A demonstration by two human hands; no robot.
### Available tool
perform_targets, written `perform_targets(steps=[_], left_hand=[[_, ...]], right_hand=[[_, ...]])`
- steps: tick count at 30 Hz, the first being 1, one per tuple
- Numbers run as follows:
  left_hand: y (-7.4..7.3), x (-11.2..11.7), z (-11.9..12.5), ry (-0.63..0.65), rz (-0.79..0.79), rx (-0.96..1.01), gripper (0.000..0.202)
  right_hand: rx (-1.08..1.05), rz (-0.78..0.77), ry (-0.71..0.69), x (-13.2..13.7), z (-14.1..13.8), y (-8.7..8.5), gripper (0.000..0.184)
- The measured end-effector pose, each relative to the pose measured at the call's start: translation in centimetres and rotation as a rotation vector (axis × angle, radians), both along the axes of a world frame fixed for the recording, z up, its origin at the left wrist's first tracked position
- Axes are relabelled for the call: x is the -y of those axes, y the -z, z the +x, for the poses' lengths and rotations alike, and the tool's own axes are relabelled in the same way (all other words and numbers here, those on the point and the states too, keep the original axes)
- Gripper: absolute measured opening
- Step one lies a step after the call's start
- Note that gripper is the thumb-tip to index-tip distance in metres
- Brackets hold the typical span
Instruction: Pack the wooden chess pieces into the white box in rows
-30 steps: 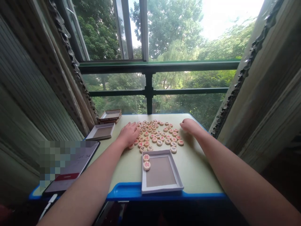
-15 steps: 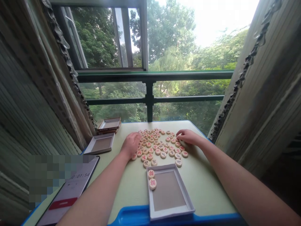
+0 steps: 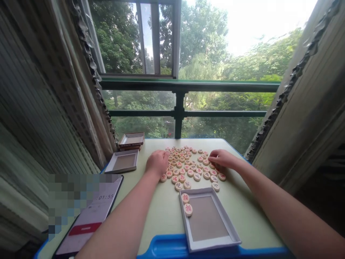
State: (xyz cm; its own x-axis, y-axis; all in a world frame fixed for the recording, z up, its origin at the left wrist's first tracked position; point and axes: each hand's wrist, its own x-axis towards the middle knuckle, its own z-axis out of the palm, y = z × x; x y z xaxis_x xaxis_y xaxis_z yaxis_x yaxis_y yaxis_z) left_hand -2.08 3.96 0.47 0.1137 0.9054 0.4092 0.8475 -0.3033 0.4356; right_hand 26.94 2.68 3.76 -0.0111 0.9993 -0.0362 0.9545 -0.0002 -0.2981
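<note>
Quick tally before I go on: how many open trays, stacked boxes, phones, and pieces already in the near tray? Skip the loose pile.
Open trays: 2
Stacked box by the window: 1
Phone: 1
Pieces in the near tray: 2
Total: 6

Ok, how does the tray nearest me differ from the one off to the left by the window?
The near tray holds two round pieces with red characters along its left edge; the left tray shows only bare floor. The near tray sits at the table's front edge; the left tray sits farther back, beside a stack of boxes. Both are shallow rectangular trays with pale rims and grey-brown floors.
</note>
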Motion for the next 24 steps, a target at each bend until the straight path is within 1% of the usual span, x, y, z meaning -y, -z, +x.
perform_targets(steps=[2,5,7,8,10,12,13,16,19,21,24], left_hand=[[-0.1,0.1,-0.1,-0.057,-0.023,-0.008,0.047],[-0.1,0.2,0.0,-0.100,0.008,-0.033,0.049],[-0.1,0.2,0.1,-0.100,0.051,-0.044,0.050],[-0.1,0.2,0.2,-0.100,0.065,-0.042,0.050],[0.0,0.1,0.2,-0.106,0.061,-0.024,0.051],[0.0,0.1,0.1,-0.137,0.041,0.010,0.053],[0.1,0.0,0.1,-0.159,0.037,0.032,0.053],[0.2,-0.2,-0.2,-0.217,0.061,0.094,0.055],[0.3,-0.3,-0.3,-0.249,0.077,0.128,0.055],[0.3,-0.3,-0.3,-0.266,0.076,0.139,0.055],[0.2,-0.3,-0.3,-0.258,0.080,0.147,0.054]], right_hand=[[0.095,0.002,-0.006,-0.2,-0.4,-0.2,0.029],[0.234,0.081,-0.011,-1.1,-1.5,-0.9,0.036],[0.228,0.124,-0.017,-2.2,-2.8,-1.4,0.027],[0.198,0.114,-0.069,-2.9,-3.5,-1.6,0.023],[0.162,0.094,-0.225,-4.3,-5.1,-1.9,0.030],[0.165,0.099,-0.278,-5.6,-6.4,-1.9,0.035],[0.166,0.080,-0.316,-6.1,-6.8,-1.8,0.035],[0.163,0.046,-0.426,-7.1,-7.0,-1.4,0.025],[0.120,0.025,-0.482,-7.3,-6.2,-1.1,0.024],[0.093,-0.006,-0.487,-7.3,-5.8,-1.2,0.021],[0.067,-0.019,-0.449,-7.0,-6.1,-1.2,0.019]])
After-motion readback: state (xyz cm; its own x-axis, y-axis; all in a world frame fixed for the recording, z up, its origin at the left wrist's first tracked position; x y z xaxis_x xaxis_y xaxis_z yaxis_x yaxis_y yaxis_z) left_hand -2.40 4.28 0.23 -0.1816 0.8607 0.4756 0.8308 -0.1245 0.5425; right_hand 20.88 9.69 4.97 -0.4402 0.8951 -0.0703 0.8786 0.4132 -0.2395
